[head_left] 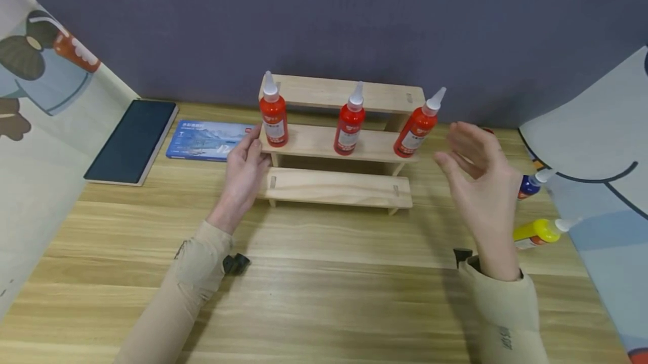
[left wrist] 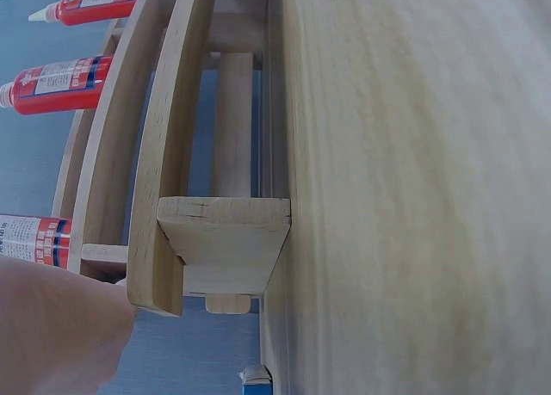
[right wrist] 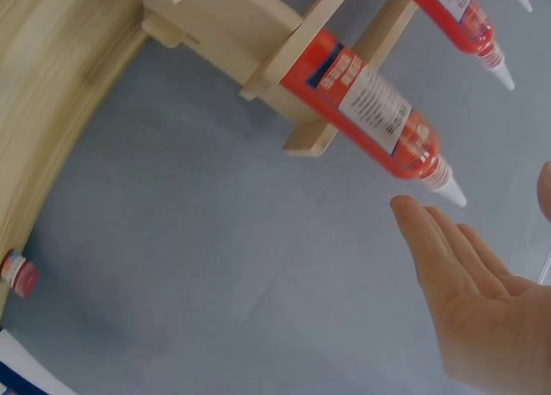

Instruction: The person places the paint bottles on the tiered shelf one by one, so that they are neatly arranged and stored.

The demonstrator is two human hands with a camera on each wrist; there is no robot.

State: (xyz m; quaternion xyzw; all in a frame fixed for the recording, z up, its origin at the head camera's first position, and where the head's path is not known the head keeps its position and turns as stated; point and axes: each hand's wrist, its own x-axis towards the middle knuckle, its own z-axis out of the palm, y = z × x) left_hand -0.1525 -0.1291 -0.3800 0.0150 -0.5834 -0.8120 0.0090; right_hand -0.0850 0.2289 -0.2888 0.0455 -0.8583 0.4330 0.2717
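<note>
Bracing the three-tier wooden rack (head_left: 334, 185), apparently, your left hand (head_left: 245, 164) clamps its left end; your right hand (head_left: 481, 175), thumb and fingers apart, empty, hovers beside the rightmost red squeeze bottle (head_left: 415, 132) on the middle tier (head_left: 311, 138).

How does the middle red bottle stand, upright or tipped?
Upright: the red bottle rests base-down on the middle tier, its white nozzle pointing up.

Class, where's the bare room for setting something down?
Free: the bottom shelf, and the tabletop before it, between the sleeves. Crowded: the middle shelf, with three red squeeze bottles, and beyond the right hand, with the yellow squeeze bottle and blue squeeze bottle.
</note>
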